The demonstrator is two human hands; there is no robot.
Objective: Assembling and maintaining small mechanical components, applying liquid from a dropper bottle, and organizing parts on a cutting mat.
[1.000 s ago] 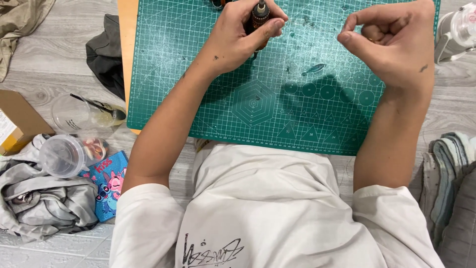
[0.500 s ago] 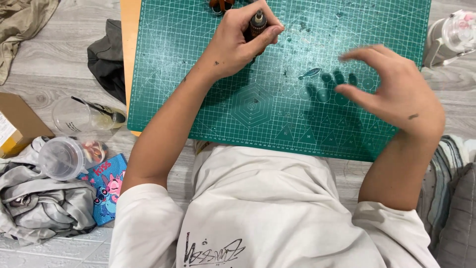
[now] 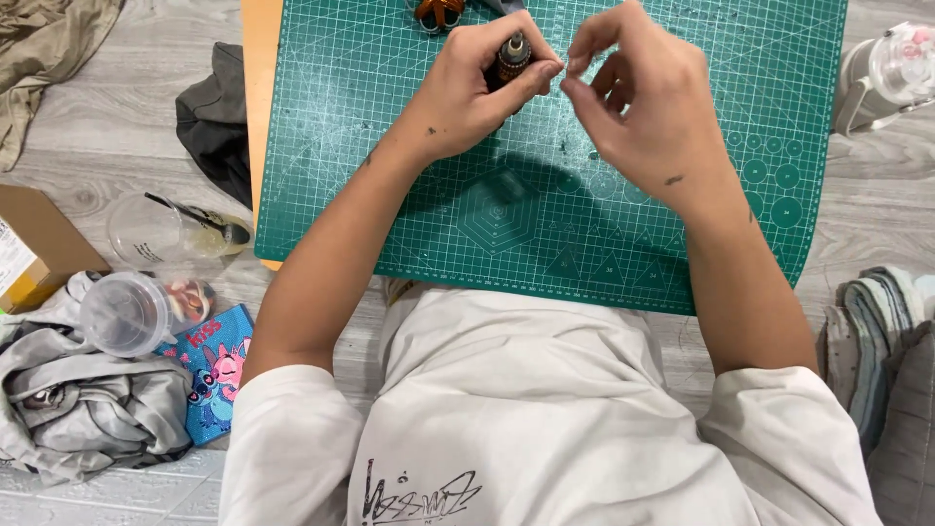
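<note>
A: Start nearest the camera. What lies low in the frame?

B: The person's white shirt (image 3: 545,409) fills the bottom. At lower left, a rumpled grey cloth (image 3: 68,409), a clear plastic cup (image 3: 122,312) and a blue cartoon pouch (image 3: 219,375) lie on the wooden floor (image 3: 88,136).

A: And further up?

B: A green cutting mat (image 3: 409,136) covers the middle and top. At upper centre the left hand (image 3: 467,93) is wrapped around a small dark cylindrical tool (image 3: 511,56), held upright over the mat.

A: The other hand?

B: The right hand (image 3: 638,102) sits just beside the tool's tip, thumb and forefinger pressed nearly together. Whether they pinch some tiny part I cannot tell.

A: How far along is the work?

B: I'd judge mid-fitting: the tool is gripped, but nothing finished shows on the mat. A small orange piece (image 3: 438,12) waits at the top edge.
</note>
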